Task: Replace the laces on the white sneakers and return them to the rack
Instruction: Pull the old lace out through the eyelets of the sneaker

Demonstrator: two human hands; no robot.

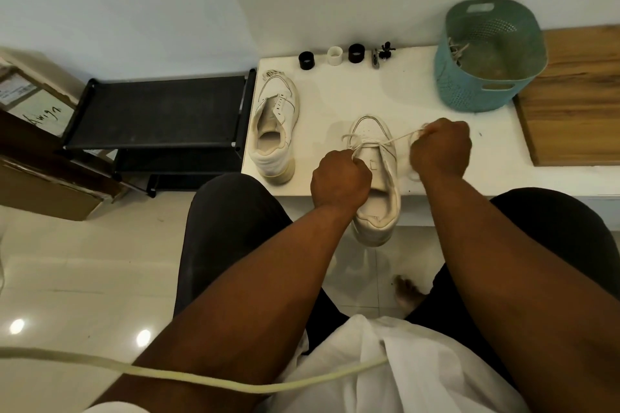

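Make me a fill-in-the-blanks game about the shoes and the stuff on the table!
1. Both hands, left and right, pull a ____ on the near shoe.
2. The other shoe lies on the table with ____ lace in its eyelets.
3. The colour of the basket is ____.
4. The black rack stands to the ____ of the table.

Missing words: lace; no; teal; left
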